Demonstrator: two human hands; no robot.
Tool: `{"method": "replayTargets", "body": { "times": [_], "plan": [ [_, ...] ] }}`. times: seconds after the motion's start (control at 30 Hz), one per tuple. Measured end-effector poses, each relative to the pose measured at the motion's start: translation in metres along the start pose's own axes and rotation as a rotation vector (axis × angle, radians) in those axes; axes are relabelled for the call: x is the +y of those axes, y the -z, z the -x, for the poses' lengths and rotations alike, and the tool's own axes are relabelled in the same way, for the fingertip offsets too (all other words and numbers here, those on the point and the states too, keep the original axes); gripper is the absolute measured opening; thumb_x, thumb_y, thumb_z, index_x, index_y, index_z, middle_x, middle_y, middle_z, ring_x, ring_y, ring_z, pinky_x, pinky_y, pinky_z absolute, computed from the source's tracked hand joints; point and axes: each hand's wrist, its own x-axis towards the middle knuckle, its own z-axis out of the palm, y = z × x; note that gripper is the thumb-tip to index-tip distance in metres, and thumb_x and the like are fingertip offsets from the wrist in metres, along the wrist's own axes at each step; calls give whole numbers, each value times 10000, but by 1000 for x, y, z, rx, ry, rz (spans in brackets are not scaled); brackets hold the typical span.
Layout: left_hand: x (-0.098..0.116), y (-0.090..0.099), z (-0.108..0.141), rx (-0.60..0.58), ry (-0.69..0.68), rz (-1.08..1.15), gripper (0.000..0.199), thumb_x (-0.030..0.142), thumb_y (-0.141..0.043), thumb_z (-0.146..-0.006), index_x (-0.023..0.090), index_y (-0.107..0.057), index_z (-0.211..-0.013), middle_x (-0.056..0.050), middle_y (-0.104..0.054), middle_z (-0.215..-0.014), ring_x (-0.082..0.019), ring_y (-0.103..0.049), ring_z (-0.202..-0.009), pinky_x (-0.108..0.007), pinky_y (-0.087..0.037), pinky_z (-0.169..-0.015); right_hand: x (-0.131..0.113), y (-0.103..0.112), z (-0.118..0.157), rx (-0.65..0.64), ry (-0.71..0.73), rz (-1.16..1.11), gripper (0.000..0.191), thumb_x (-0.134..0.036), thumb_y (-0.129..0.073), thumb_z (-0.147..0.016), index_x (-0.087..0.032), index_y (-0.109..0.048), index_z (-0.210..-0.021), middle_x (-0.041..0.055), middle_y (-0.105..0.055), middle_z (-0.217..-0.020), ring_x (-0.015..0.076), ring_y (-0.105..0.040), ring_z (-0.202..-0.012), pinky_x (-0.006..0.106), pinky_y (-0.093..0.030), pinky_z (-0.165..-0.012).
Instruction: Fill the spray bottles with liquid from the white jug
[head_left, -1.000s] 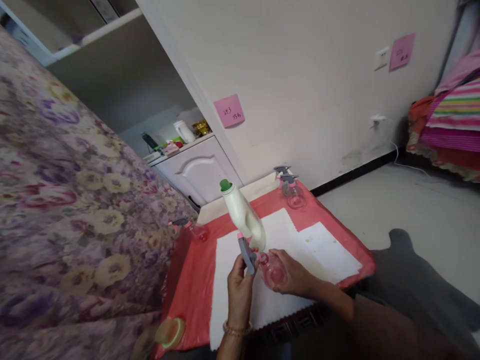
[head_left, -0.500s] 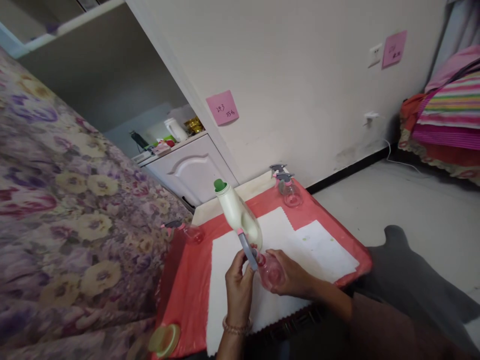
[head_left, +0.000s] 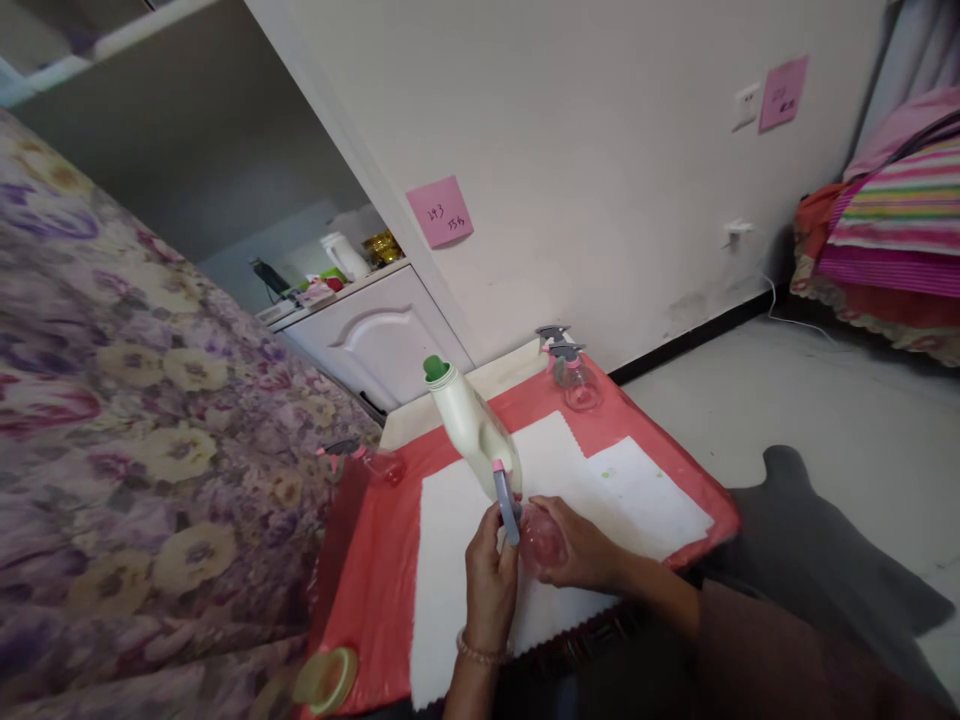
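My right hand [head_left: 581, 548] is wrapped round a clear pinkish spray bottle [head_left: 541, 542], tilted with its neck toward the left. At that neck, the fingers of my left hand [head_left: 491, 565] are closed on the grey and pink spray head [head_left: 507, 505]. Whether the head sits fully on the neck cannot be made out, since fingers cover the joint. Just beyond my hands stands a pale green jug [head_left: 476, 425] with a green spout and no cap. White paper sheets [head_left: 450, 600] lie beneath on the red tablecloth [head_left: 360, 620].
Another spray bottle [head_left: 384, 465] is at the table's left edge, and more spray bottles [head_left: 579, 385] stand at the far right corner. A yellow-green round lid [head_left: 330, 680] lies near left. A floral curtain [head_left: 165, 450] hangs beside the table; the wall [head_left: 585, 200] is behind.
My left hand and the spray head have shifted slightly right, and the spray head has turned more upright. My right hand still holds the bottle in about the same place.
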Motion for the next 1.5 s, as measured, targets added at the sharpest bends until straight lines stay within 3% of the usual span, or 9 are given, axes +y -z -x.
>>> {"method": "replayTargets", "body": {
  "times": [0.27, 0.4, 0.47, 0.57, 0.67, 0.87, 1.17, 1.33, 1.5],
  "plan": [
    [1, -4, 0, 21, 54, 106, 262, 333, -605, -862, 204, -660, -1084, -67, -717, -1108, -229, -655, -1016, -334, -495, -920, 0, 0, 1, -11, -17, -26, 954, -210, -812, -567, -254, -354, -1404, 121, -503, -1379, 316, -496, -1284, 473, -417, -1069],
    [4, -6, 1, 44, 64, 138, 260, 359, -615, -857, 203, -665, -1059, -66, -724, -1084, -226, -664, -983, -328, -508, -892, -4, 5, 0, -14, -26, -2, 1012, -275, -865, -524, -202, -373, -1405, 153, -473, -1394, 346, -451, -1308, 520, -364, -1105],
    [4, -8, 2, 52, 71, 156, 252, 361, -618, -855, 202, -665, -1044, -68, -728, -1078, -228, -669, -979, -329, -513, -886, -13, 11, -1, 39, 19, -5, 866, -302, -827, -608, -191, -431, -1370, 142, -504, -1343, 326, -479, -1267, 507, -375, -1093],
    [2, -9, 3, 43, 62, 184, 260, 346, -609, -861, 203, -654, -1073, -77, -723, -1112, -235, -668, -1019, -333, -511, -900, -36, 21, -6, 139, 108, -52, 450, -287, -664, -807, -221, -567, -1241, 79, -588, -1139, 243, -571, -1081, 414, -465, -974],
    [-1, -8, 5, 41, 26, 176, 266, 326, -591, -871, 203, -643, -1101, -82, -717, -1130, -237, -668, -1025, -330, -513, -892, -56, 24, -15, 150, 114, -119, 284, -260, -624, -836, -232, -649, -1118, 34, -590, -956, 194, -590, -884, 350, -494, -836],
    [-8, -8, 6, 68, 48, 165, 295, 307, -614, -849, 208, -639, -1125, -71, -717, -1139, -251, -657, -1044, -335, -509, -897, -69, 20, -34, 67, 1, -138, 248, -181, -718, -703, -221, -700, -947, -18, -520, -815, 162, -550, -751, 299, -463, -716],
    [-7, -12, 14, 76, 81, 169, 252, 294, -585, -880, 228, -644, -1116, -51, -722, -1117, -237, -661, -1017, -319, -504, -887, -85, 18, -38, 42, -69, 31, 174, -49, -640, -667, -189, -650, -770, -27, -502, -777, 143, -521, -704, 272, -408, -663],
    [-5, 4, 16, -27, 30, 165, 385, 293, -594, -879, 244, -595, -1260, -78, -638, -1302, -262, -582, -1192, -375, -440, -1028, -80, 14, -36, 42, -12, 14, 203, -22, -581, -679, -189, -611, -790, -18, -498, -794, 157, -514, -736, 281, -404, -680],
    [7, 21, 8, -5, 77, 319, 355, 363, -513, -929, 244, -613, -1248, -78, -593, -1359, -258, -527, -1256, -403, -371, -1099, -75, 13, -36, 40, 7, 18, 168, -53, -583, -716, -190, -611, -809, -6, -513, -812, 174, -521, -774, 294, -401, -706]
  ]
}}
